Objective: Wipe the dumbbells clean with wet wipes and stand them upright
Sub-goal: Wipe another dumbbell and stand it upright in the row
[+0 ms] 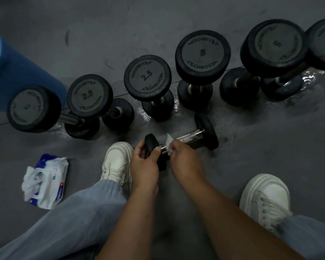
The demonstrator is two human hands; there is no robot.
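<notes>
Far left: a blue roll (17,76) lies on the floor (251,166), no part of the job.
Wipe supply: the pack of wet wipes (47,182) lies open on the floor beside my left shoe, with tissue bunched out of its mouth.
Back row: the upright dumbbells (147,77) stand on end in a line across the floor, six as far as I can count. The floor shines wet round some of their bases.
Left hand: my left hand (144,166) has its fingers curled round the near head of the small dumbbell (189,136), steadying it.
Task's thing: that dumbbell lies on its side on the floor between my feet, just in front of the row.
Right hand: my right hand (184,160) has its fingers pinching a wet wipe (169,144) against the chrome handle.
Progress: I judge the job nearly finished. This looks like the only dumbbell still lying down.
Left to do: finish the handle, wipe the heads if needed, then stand it with the others.
</notes>
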